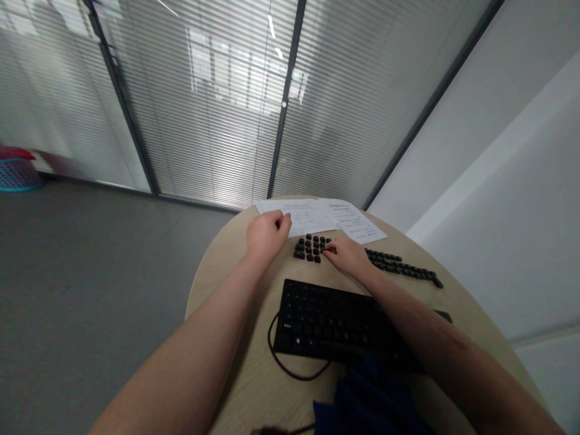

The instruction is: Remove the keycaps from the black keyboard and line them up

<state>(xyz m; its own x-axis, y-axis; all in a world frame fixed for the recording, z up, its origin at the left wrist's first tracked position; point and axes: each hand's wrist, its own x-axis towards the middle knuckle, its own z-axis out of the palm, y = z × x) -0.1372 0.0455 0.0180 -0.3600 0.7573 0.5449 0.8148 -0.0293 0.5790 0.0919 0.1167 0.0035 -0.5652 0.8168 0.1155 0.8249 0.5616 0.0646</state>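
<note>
My left hand (pixel 268 234) is curled into a loose fist over the near left part of a printed paper sheet (pixel 312 217); whatever may be inside the fingers is hidden. To its right, several loose black keycaps (pixel 309 250) lie in a small block of rows. My right hand (pixel 348 256) pinches at the right side of this block, its fingertips on a black keycap. More keycaps (pixel 403 267) run in long rows to the right, partly hidden behind the right hand. A black keyboard (pixel 326 320) lies nearer to me, its right part covered by my right forearm.
The round wooden table (pixel 222 257) bears everything. A black cable (pixel 294 377) loops by the keyboard's left end, and dark blue cloth (pixel 371 399) is at the near edge. A second printed sheet (pixel 362 226) lies farther back. Glass panels with blinds (pixel 212 121) stand behind; a blue basket (pixel 18 175) is far left.
</note>
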